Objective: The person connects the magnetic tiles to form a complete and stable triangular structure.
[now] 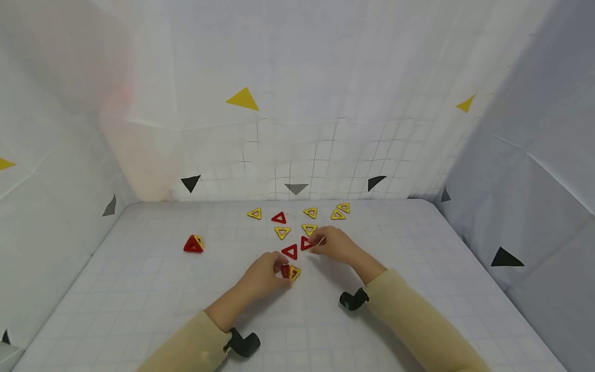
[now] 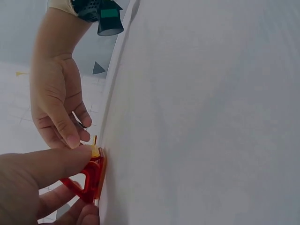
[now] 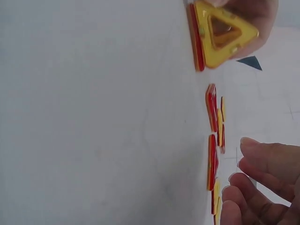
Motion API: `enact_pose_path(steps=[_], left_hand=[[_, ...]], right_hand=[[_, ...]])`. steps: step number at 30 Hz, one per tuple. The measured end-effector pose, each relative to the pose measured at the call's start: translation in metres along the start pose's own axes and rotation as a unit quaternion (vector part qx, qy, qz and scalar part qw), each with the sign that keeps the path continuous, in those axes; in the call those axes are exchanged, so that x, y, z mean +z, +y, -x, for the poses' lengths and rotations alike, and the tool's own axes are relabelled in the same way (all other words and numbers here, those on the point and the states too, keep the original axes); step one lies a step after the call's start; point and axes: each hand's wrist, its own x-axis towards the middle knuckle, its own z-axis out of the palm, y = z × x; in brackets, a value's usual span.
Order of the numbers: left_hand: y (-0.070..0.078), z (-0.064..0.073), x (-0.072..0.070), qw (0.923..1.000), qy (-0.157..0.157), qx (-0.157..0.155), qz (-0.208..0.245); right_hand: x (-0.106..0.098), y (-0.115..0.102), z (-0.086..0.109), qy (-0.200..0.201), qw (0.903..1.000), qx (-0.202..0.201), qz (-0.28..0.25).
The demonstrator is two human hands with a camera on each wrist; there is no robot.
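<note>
My left hand [image 1: 266, 274] grips a small joined piece of magnetic triangle tiles [image 1: 292, 272], red and yellow, at the table surface. In the right wrist view a yellow triangle tile [image 3: 226, 33] of this piece stands up on a flat red one, and in the left wrist view a red triangle frame [image 2: 85, 180] shows under my thumb. My right hand [image 1: 333, 243] hovers beside a loose red triangle tile [image 1: 306, 243], fingers bent and nothing between them in the right wrist view. Another red triangle tile [image 1: 290, 251] lies between the two hands.
Several yellow triangle tiles, including one tile [image 1: 282, 233] near the hands, lie flat farther back with a red tile [image 1: 279, 218]. A small red and yellow pyramid [image 1: 193, 244] stands at left. White cloth walls [image 1: 297, 103] surround the white table [image 1: 139, 289].
</note>
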Motion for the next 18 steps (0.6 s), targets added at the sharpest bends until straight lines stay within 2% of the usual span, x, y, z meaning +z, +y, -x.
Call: enact_pose_path(steps=[8, 13, 18], left_hand=[[-0.001, 0.004, -0.003, 0.9997, -0.01, 0.006, 0.02], [-0.004, 0.003, -0.005, 0.9993, -0.018, 0.017, 0.029], [-0.007, 0.001, -0.004, 0.9985, -0.025, 0.012, 0.048]], right_hand=[[0.001, 0.009, -0.014, 0.0, 0.9996, 0.03, -0.003], [0.004, 0.01, -0.021, -0.01, 0.9994, 0.033, -0.005], [0.007, 0.009, -0.03, -0.018, 0.9992, 0.035, -0.003]])
